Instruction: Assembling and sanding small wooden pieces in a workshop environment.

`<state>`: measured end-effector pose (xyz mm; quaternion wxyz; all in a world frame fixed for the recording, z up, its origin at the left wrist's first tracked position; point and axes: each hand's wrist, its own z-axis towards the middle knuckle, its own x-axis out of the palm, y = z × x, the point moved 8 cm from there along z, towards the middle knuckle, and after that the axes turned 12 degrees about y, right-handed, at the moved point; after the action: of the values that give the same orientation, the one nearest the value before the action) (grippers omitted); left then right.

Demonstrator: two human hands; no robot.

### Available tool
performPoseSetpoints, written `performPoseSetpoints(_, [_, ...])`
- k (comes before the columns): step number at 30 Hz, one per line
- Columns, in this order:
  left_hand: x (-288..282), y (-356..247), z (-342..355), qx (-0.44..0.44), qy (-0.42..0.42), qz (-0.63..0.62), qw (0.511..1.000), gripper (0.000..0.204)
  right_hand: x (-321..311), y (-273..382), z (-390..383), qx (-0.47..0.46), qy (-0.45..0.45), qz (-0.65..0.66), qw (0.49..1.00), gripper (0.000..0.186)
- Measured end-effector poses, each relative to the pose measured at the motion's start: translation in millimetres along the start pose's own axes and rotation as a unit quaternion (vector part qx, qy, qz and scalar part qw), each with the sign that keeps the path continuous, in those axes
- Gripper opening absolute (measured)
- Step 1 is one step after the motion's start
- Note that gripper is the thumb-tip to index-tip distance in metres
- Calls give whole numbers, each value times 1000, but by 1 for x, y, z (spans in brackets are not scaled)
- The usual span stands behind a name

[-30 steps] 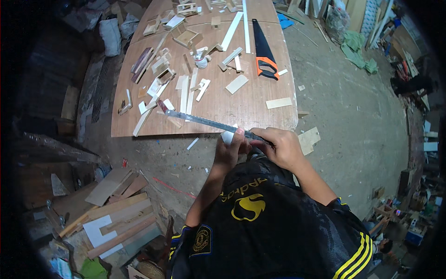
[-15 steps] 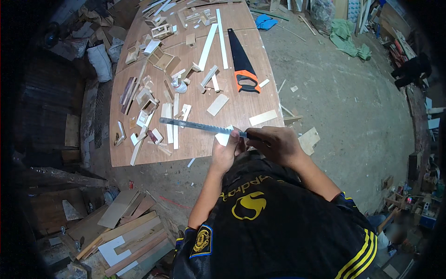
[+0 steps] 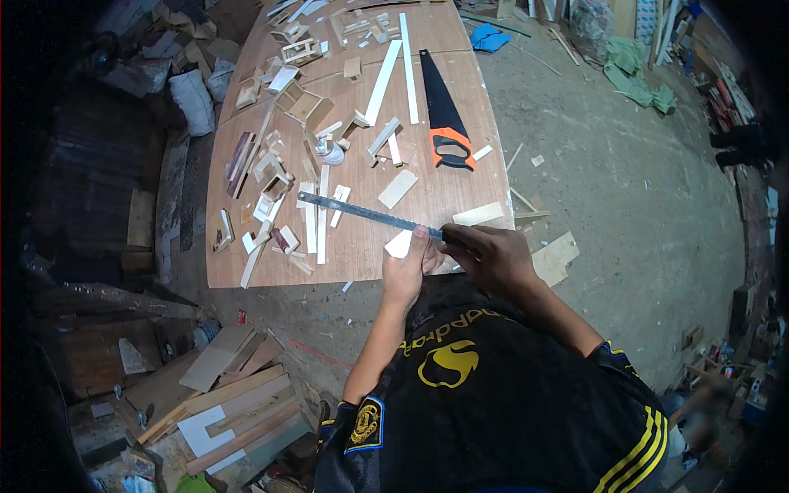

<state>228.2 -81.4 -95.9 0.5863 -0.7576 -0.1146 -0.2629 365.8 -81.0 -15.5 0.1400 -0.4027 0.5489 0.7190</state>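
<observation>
My right hand (image 3: 493,256) is closed round the dark handle end of a narrow saw blade (image 3: 362,213), a long grey toothed strip that points left over the table. A small white piece (image 3: 399,244), perhaps wood or board, is gripped in my left hand (image 3: 411,267). The left thumb lies against the blade close to the handle, and the other left fingers are partly hidden. Both hands are close together just over the table's near edge. Beyond them, a handsaw (image 3: 448,123) with a black blade and orange handle lies flat on the table.
The wooden table (image 3: 246,255) bears small wooden box frames (image 3: 304,105), long white strips (image 3: 409,70), a white bottle (image 3: 330,150) and loose blocks (image 3: 399,188). Boards (image 3: 238,403) are piled on the floor at lower left. A green cloth (image 3: 629,66) lies at far right.
The blade has tilted, its far tip now higher in the picture. The whole scene has shifted slightly to the right with the head. Both hands keep their hold.
</observation>
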Motion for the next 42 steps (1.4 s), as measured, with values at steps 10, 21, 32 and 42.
performPoseSetpoints(10, [-14,-21,2,40,159,79,983,45,10,22,-2,-43,-12,22,999,26])
performPoseSetpoints(21, [-98,-79,-38,1,97,189,977,36,68,103,24,108,-16,61,992,22])
performPoseSetpoints(32, [-138,-118,-50,86,161,326,928,34,102,157,6,181,-148,-35,972,23])
performPoseSetpoints(42, [-108,-148,-57,175,257,329,892,67,99,180,-6,113,-110,-19,987,23])
